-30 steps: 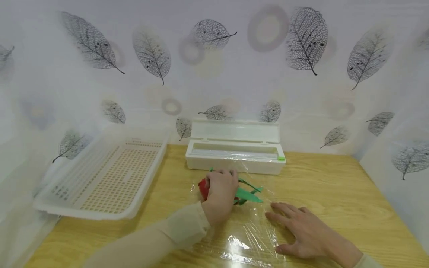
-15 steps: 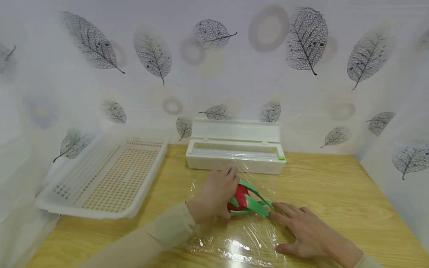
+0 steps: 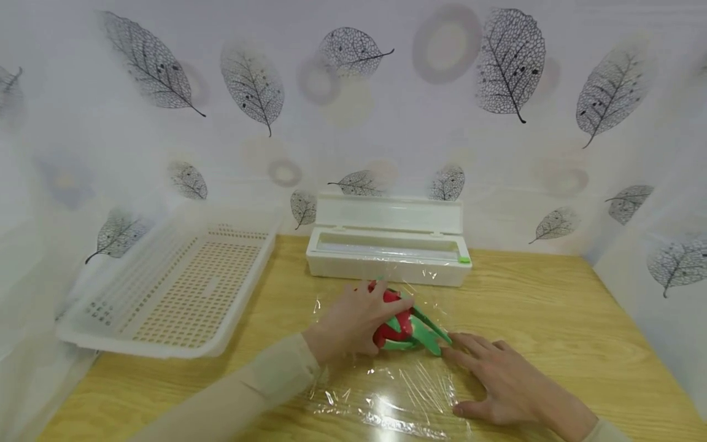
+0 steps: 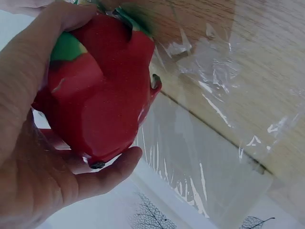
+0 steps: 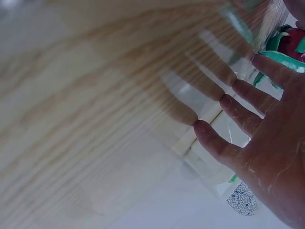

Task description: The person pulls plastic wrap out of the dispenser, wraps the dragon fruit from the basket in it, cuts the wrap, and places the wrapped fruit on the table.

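Observation:
A red dragon fruit (image 3: 399, 328) with green leaf-like scales lies on a sheet of clear cling film (image 3: 409, 393). My left hand (image 3: 353, 319) grips it from the left, and in the left wrist view the thumb and fingers curl round the red body (image 4: 105, 90). My right hand (image 3: 502, 380) rests at the film's right edge with its fingers spread. In the right wrist view the fingertips (image 5: 202, 126) touch the wooden surface, which mirrors them. The tips of the green scales (image 3: 436, 344) come right up to this hand's index finger.
Behind the fruit stands a white cling film box (image 3: 386, 270) with its lid (image 3: 386, 215) raised and a green slider (image 3: 464, 260) at its right end. The film runs forward from it. A white perforated basket (image 3: 221, 344) sits at the left of the wooden table (image 3: 574, 307). A leaf-print curtain (image 3: 359, 141) hangs behind.
My left hand has brought the dragon fruit rightward, so its green scales now reach my right fingers, and has changed its hold on the left end. The right hand has stayed put.

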Demonstrator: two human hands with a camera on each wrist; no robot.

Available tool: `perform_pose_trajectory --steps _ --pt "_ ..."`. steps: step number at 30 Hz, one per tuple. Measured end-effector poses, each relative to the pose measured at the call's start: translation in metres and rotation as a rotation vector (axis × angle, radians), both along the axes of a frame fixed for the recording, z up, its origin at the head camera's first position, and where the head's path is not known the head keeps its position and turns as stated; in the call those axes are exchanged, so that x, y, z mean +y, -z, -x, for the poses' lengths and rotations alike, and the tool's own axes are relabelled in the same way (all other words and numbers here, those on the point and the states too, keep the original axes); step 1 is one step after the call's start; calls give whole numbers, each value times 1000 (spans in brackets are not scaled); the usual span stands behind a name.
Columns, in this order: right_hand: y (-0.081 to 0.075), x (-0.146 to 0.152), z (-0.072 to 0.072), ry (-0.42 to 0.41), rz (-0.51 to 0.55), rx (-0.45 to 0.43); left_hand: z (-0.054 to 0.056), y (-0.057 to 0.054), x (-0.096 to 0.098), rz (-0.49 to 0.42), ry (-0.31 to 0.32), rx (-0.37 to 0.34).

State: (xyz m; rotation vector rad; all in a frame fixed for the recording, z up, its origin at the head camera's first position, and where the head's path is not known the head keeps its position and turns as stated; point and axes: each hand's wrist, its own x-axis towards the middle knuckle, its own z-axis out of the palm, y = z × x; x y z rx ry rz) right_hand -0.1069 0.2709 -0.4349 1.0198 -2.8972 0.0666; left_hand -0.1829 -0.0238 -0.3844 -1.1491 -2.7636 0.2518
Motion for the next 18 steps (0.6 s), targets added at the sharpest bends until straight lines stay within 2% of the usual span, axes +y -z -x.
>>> perform_pose_trajectory --steps 6,10,13,18 --pt "1 -1 1 7 -7 -6 5 -2 -4 35 39 57" --pt "1 -1 0 9 -3 -22 10 0 -7 11 66 68" --pt "1 -1 0 13 -1 -24 13 4 -9 -43 77 17" --pt "2 -3 0 12 5 0 20 8 -11 -119 66 -123"
